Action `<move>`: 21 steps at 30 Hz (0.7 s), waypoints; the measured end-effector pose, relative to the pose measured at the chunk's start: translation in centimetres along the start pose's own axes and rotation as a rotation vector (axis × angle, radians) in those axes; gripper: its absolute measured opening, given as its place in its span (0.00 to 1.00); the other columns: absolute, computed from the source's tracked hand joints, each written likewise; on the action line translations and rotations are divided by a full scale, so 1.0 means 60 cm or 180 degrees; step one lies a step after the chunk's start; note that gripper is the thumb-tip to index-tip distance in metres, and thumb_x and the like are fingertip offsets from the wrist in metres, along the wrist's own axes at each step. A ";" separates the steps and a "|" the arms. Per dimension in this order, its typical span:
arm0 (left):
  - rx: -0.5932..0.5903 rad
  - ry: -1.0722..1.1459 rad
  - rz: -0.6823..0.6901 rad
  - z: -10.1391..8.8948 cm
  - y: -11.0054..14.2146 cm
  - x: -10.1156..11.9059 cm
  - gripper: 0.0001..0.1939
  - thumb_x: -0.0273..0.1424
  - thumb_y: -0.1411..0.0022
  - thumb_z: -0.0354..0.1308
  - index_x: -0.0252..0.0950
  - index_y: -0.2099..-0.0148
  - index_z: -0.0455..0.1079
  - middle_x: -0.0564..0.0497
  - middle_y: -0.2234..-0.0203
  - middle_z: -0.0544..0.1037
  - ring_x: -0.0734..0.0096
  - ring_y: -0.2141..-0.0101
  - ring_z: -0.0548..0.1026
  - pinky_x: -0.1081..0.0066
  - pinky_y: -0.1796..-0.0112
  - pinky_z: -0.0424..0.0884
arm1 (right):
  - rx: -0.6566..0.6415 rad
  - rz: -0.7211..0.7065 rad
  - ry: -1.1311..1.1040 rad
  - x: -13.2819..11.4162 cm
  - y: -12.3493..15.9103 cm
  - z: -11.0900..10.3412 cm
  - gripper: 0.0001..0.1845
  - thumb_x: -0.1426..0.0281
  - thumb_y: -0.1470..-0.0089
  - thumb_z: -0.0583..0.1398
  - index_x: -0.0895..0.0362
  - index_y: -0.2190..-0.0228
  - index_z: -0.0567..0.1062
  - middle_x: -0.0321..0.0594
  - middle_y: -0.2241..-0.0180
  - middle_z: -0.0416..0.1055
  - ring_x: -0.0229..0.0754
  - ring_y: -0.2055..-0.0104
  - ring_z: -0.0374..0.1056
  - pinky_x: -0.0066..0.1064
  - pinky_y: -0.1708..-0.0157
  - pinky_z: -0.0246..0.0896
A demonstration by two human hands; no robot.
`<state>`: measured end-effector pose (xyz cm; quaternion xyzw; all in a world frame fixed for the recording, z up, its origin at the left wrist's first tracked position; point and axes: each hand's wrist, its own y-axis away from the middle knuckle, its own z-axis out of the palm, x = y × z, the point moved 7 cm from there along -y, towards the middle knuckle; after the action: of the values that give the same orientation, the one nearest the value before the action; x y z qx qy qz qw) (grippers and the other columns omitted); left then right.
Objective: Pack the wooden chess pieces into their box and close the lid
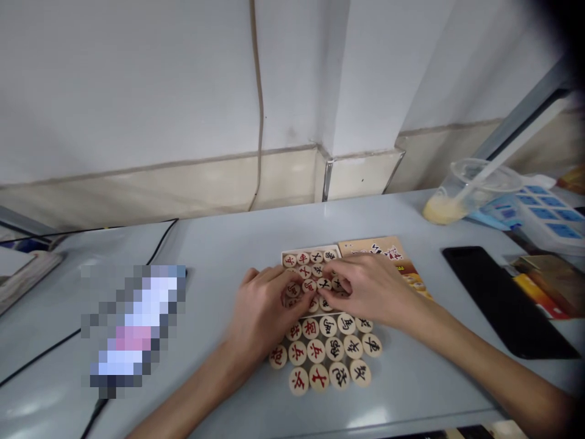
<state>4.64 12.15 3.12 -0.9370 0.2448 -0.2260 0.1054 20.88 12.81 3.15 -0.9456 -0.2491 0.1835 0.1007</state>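
A shallow white box [311, 252] holds rows of round wooden Chinese chess pieces with red and black characters. My left hand [267, 305] reaches over its left side, thumb and fingers curled round a red-marked Chinese chess piece [309, 286]. From the right, my right hand [372, 285] bends over the box, its thumb and index finger closed about a black-marked Chinese chess piece [324, 284]. My fingers partly cover the pieces beneath. In front of the box, more loose Chinese chess pieces [334, 349] lie face up in uneven rows on the grey table [219, 244].
A printed box lid [397, 247] lies behind my right hand. Farther right are a black phone [503, 299], a plastic cup [445, 204] with a straw, and a blue-and-white case [551, 210]. A blurred-out phone [137, 323] with a cable lies left.
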 end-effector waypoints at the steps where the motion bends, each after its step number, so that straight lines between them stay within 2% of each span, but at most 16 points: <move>1: 0.0018 -0.0013 0.0025 -0.001 0.001 0.001 0.05 0.35 0.37 0.64 0.41 0.59 0.76 0.53 0.66 0.81 0.66 0.67 0.77 0.63 0.64 0.61 | 0.0013 -0.0011 -0.0008 0.000 0.000 -0.001 0.11 0.60 0.45 0.61 0.53 0.65 0.78 0.32 0.77 0.71 0.38 0.74 0.65 0.32 0.73 0.49; 5: 0.0145 -0.0074 0.0190 -0.012 0.005 0.008 0.06 0.36 0.35 0.63 0.41 0.57 0.76 0.53 0.67 0.81 0.67 0.68 0.76 0.63 0.63 0.60 | 0.0080 -0.0031 -0.0060 0.000 0.000 -0.009 0.08 0.62 0.45 0.62 0.53 0.65 0.77 0.30 0.77 0.70 0.36 0.75 0.65 0.31 0.73 0.50; 10: 0.0437 -0.0205 0.0314 -0.032 -0.001 0.005 0.08 0.37 0.32 0.60 0.40 0.57 0.76 0.54 0.75 0.76 0.69 0.72 0.74 0.64 0.65 0.60 | 0.0298 -0.0069 -0.0173 0.002 -0.001 -0.022 0.11 0.62 0.40 0.60 0.53 0.59 0.77 0.34 0.71 0.75 0.37 0.71 0.69 0.31 0.71 0.57; 14: 0.0231 -0.0299 0.0173 -0.025 -0.011 -0.014 0.10 0.36 0.33 0.60 0.40 0.52 0.76 0.53 0.70 0.78 0.69 0.71 0.74 0.64 0.65 0.60 | 0.0231 -0.0224 0.0002 0.002 -0.002 -0.011 0.17 0.62 0.38 0.59 0.55 0.50 0.74 0.40 0.60 0.78 0.43 0.60 0.73 0.35 0.64 0.66; 16: 0.0068 -0.0255 0.0134 -0.018 -0.012 -0.019 0.13 0.37 0.33 0.60 0.40 0.49 0.75 0.51 0.68 0.79 0.67 0.69 0.75 0.64 0.64 0.61 | 0.0178 -0.0253 0.0063 0.004 -0.001 -0.003 0.18 0.62 0.38 0.60 0.55 0.49 0.74 0.42 0.54 0.78 0.46 0.55 0.74 0.38 0.60 0.69; 18: 0.0003 -0.0199 0.0171 -0.013 -0.011 -0.019 0.14 0.39 0.33 0.60 0.40 0.48 0.75 0.51 0.67 0.79 0.66 0.68 0.76 0.64 0.64 0.62 | 0.0168 -0.0268 0.0066 0.004 -0.001 0.001 0.15 0.64 0.38 0.59 0.55 0.51 0.75 0.43 0.52 0.77 0.47 0.53 0.73 0.39 0.58 0.70; 21: -0.0017 -0.0153 0.0246 -0.009 -0.009 -0.015 0.12 0.38 0.32 0.60 0.40 0.50 0.75 0.51 0.66 0.79 0.66 0.66 0.76 0.64 0.63 0.63 | 0.0143 -0.0332 0.0006 0.001 0.000 0.005 0.12 0.67 0.37 0.59 0.55 0.53 0.75 0.43 0.55 0.77 0.46 0.54 0.73 0.39 0.58 0.71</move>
<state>3.89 13.03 3.44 -0.9323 0.2787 -0.1984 0.1174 20.82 12.86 2.87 -0.9290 -0.2938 0.1827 0.1316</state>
